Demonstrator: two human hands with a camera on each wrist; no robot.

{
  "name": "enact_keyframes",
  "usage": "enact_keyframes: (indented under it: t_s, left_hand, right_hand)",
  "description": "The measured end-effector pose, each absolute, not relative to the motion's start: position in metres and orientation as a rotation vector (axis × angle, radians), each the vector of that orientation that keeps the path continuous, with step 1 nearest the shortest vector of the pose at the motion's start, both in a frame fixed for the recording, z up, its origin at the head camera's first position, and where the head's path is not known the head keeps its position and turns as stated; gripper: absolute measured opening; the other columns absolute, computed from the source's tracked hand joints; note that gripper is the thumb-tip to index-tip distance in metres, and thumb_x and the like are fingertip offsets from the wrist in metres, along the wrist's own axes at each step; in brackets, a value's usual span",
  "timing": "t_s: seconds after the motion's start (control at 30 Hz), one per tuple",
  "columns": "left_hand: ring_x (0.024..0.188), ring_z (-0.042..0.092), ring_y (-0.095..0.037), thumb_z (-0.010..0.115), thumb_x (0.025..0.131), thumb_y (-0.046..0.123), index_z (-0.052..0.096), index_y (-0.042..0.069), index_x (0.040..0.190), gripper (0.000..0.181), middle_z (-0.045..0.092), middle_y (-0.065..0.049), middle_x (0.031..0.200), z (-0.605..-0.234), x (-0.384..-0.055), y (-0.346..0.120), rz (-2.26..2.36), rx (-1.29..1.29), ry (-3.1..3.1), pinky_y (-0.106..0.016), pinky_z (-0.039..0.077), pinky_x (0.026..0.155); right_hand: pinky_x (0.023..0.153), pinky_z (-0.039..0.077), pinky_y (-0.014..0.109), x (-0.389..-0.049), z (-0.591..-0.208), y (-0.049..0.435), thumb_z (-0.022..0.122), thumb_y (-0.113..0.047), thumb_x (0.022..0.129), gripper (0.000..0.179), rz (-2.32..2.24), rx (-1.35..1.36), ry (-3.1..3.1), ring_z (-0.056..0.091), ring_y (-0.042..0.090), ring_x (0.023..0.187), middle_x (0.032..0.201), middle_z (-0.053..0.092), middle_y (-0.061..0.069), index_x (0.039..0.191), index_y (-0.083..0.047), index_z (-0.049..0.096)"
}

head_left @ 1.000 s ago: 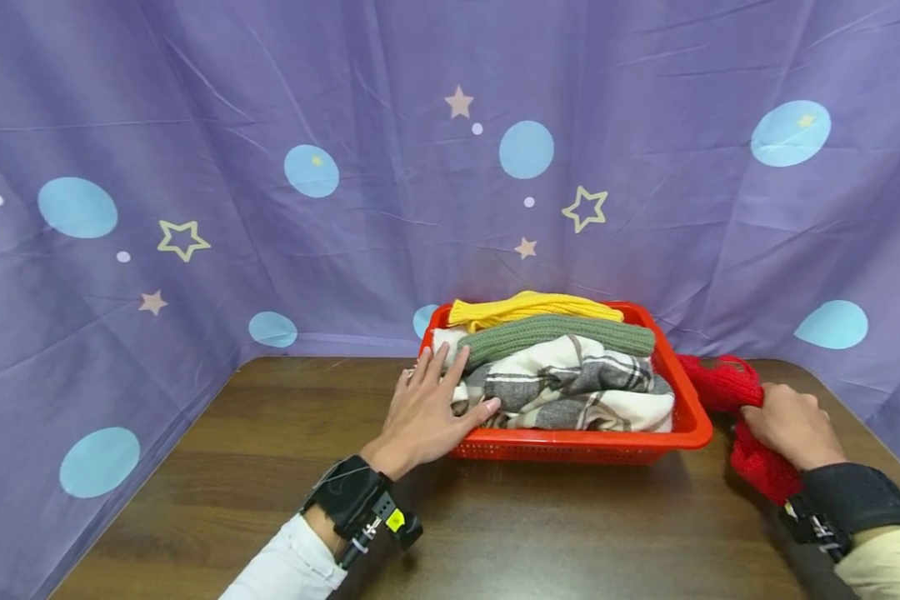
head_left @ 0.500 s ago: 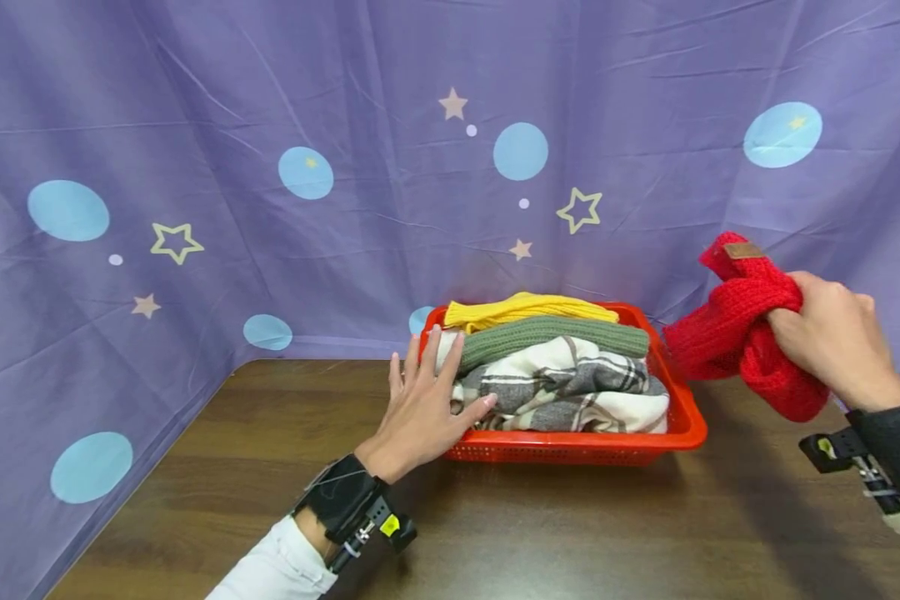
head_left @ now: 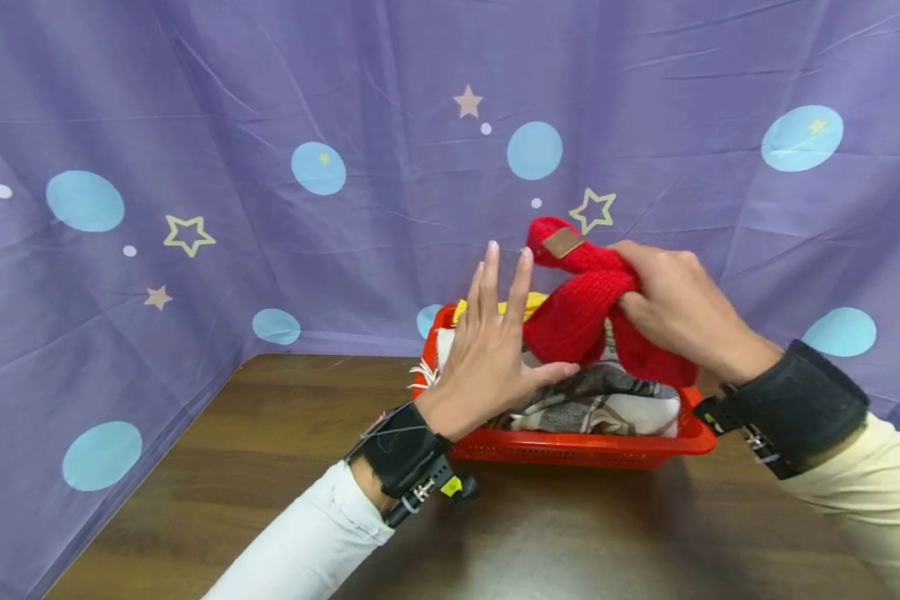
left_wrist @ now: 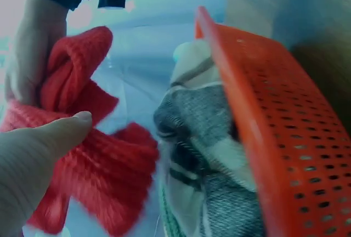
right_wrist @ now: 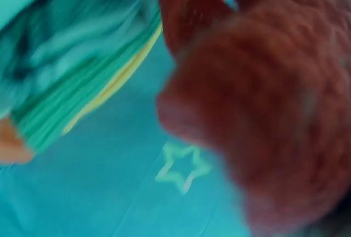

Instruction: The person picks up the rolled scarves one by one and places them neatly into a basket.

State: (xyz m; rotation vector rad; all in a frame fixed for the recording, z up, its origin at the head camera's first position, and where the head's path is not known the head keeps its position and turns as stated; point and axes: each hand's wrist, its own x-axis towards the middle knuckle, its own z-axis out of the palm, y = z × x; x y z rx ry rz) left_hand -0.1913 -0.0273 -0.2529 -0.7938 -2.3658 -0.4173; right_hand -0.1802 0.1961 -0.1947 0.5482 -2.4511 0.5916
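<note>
My right hand (head_left: 678,308) grips a bunched red knitted scarf (head_left: 573,321) with a brown label and holds it above the red plastic basket (head_left: 570,443). Facing it, my left hand (head_left: 483,358) is spread with straight fingers over the basket's left part. In the left wrist view, the left thumb (left_wrist: 49,144) appears in front of the red scarf (left_wrist: 109,176); whether they touch I cannot tell. A grey-and-white plaid scarf (head_left: 607,408) lies in the basket. Behind it, a yellow knit (head_left: 534,303) is partly covered, and a green ribbed knit (right_wrist: 82,94) shows in the right wrist view.
The basket stands on a brown wooden table (head_left: 270,467), close to its back edge. White fringe (head_left: 424,375) hangs over the basket's left rim. A purple curtain (head_left: 390,167) with stars and blue dots rises behind the table.
The right hand has lifted the red scarf from the table beside the basket and carried it left, over the basket. My left hand has risen off the clothes and shifted right.
</note>
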Motion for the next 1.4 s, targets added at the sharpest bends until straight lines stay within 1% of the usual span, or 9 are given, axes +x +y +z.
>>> enact_keyframes:
  t_s: [0.07, 0.13, 0.23, 0.3, 0.53, 0.7, 0.8, 1.07, 1.4]
  left_hand:
    - [0.152, 0.012, -0.038, 0.084, 0.075, 0.053, 0.011, 0.014, 0.163, 0.120, 0.004, -0.018, 0.167, -0.250, -0.196, -0.026, -0.425, -0.781, -2.305, -0.055, 0.038, 0.112]
    - [0.146, 0.032, -0.037, 0.086, 0.077, 0.038, 0.034, 0.013, 0.155, 0.097, 0.029, -0.017, 0.160, -0.246, -0.201, -0.029, -0.451, -0.789, -2.272, -0.053, 0.045, 0.105]
    - [0.121, 0.059, -0.030, 0.079, 0.080, 0.009, 0.061, 0.012, 0.133, 0.056, 0.062, -0.010, 0.130, -0.242, -0.205, -0.038, -0.487, -0.820, -2.256, -0.047, 0.052, 0.094]
    - [0.102, 0.066, -0.026, 0.074, 0.079, -0.001, 0.068, 0.012, 0.121, 0.044, 0.069, -0.006, 0.110, -0.242, -0.207, -0.043, -0.469, -0.840, -2.248, -0.042, 0.055, 0.084]
    - [0.087, 0.064, -0.026, 0.070, 0.090, 0.008, 0.074, 0.021, 0.119, 0.031, 0.067, -0.003, 0.098, -0.254, -0.213, -0.048, -0.171, -0.895, -2.227, -0.039, 0.050, 0.069]
    - [0.092, 0.065, -0.028, 0.065, 0.089, -0.001, 0.071, 0.022, 0.130, 0.047, 0.067, -0.006, 0.098, -0.266, -0.215, -0.050, -0.152, -0.863, -2.515, -0.042, 0.053, 0.070]
    - [0.099, 0.061, -0.032, 0.064, 0.091, 0.000, 0.065, 0.019, 0.138, 0.051, 0.065, -0.011, 0.105, -0.270, -0.214, -0.049, -0.171, -0.851, -2.693, -0.045, 0.055, 0.070]
    - [0.110, 0.053, -0.033, 0.061, 0.095, 0.004, 0.053, 0.007, 0.146, 0.052, 0.060, -0.016, 0.116, -0.279, -0.213, -0.050, -0.186, -0.940, -2.884, -0.040, 0.053, 0.089]
    - [0.127, 0.051, -0.030, 0.062, 0.096, 0.002, 0.042, 0.007, 0.154, 0.061, 0.053, -0.017, 0.139, -0.286, -0.219, -0.056, -0.317, -1.009, -3.045, -0.038, 0.043, 0.107]
  right_hand:
    - [0.071, 0.053, 0.048, -0.180, -0.196, 0.182, 0.059, 0.006, 0.083, 0.039, 0.580, 0.713, -2.449, 0.065, 0.028, 0.080, 0.095, 0.071, 0.011, 0.118, -0.006, 0.069]
    - [0.071, 0.053, 0.045, -0.181, -0.199, 0.175, 0.061, 0.009, 0.080, 0.041, 0.548, 0.853, -2.447, 0.064, 0.025, 0.078, 0.094, 0.070, 0.009, 0.118, -0.006, 0.069]
    - [0.073, 0.054, 0.046, -0.185, -0.207, 0.176, 0.066, 0.010, 0.079, 0.042, 0.480, 0.929, -2.446, 0.064, 0.027, 0.079, 0.095, 0.070, 0.010, 0.120, -0.003, 0.067]
    - [0.076, 0.055, 0.049, -0.187, -0.212, 0.181, 0.068, 0.010, 0.080, 0.045, 0.456, 0.913, -2.470, 0.065, 0.029, 0.083, 0.099, 0.070, 0.011, 0.123, -0.004, 0.067]
    - [0.078, 0.050, 0.057, -0.195, -0.237, 0.195, 0.073, 0.010, 0.077, 0.049, 0.298, 0.856, -2.516, 0.061, 0.039, 0.096, 0.107, 0.068, 0.016, 0.123, -0.006, 0.071]
    - [0.070, 0.037, 0.050, -0.196, -0.257, 0.201, 0.079, 0.002, 0.080, 0.035, 0.227, 0.758, -2.575, 0.045, 0.038, 0.090, 0.103, 0.056, 0.013, 0.113, -0.011, 0.079]
    - [0.069, 0.037, 0.044, -0.198, -0.264, 0.202, 0.079, 0.004, 0.079, 0.033, 0.276, 0.795, -2.561, 0.045, 0.033, 0.083, 0.093, 0.053, 0.009, 0.109, -0.009, 0.080]
    - [0.056, 0.045, 0.037, -0.201, -0.273, 0.205, 0.076, 0.005, 0.079, 0.034, 0.367, 0.835, -2.672, 0.057, 0.024, 0.070, 0.074, 0.054, 0.000, 0.112, -0.006, 0.079]
    - [0.062, 0.046, 0.034, -0.200, -0.279, 0.208, 0.073, -0.001, 0.085, 0.039, 0.370, 0.827, -2.849, 0.057, 0.019, 0.072, 0.077, 0.061, 0.000, 0.124, -0.005, 0.073]
